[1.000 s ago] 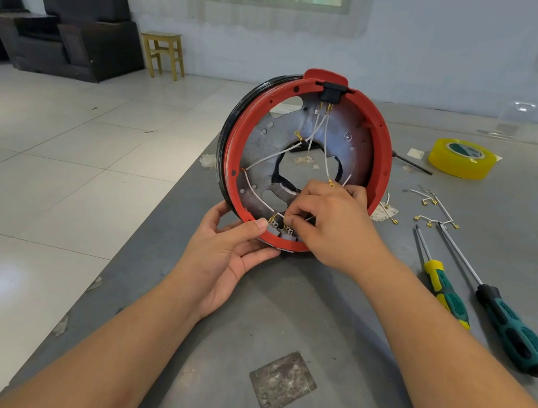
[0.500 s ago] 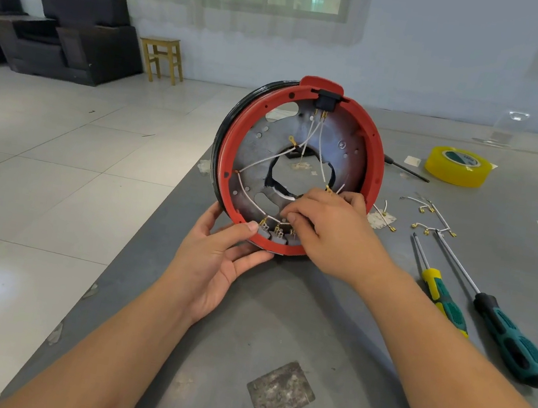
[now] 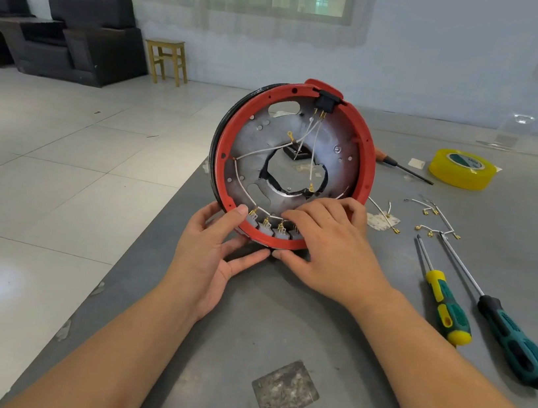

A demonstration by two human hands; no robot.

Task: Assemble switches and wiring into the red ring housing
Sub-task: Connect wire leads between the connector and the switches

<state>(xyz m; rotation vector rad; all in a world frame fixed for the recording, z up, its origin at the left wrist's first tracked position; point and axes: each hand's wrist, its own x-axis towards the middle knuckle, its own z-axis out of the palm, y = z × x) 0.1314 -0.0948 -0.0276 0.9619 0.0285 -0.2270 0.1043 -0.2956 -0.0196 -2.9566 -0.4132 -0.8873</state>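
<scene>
We hold the red ring upright on its edge on the grey desk, its open face toward us. Our left hand cups the lower left rim, thumb pressed on the red lip, fingers spread beneath: a loose grip on the ring. Our right hand rests over the lower right rim, thumb under the edge, fingertips laid on the row of grey switches; whether it pinches anything we cannot tell. Just left of those fingertips three switches sit in the rim with brass terminals up. White wires run above both hands, from the switches along the metal plate to a black connector at the top. Right of the right hand lie loose wires, two screwdrivers and, farther off, yellow tape.
</scene>
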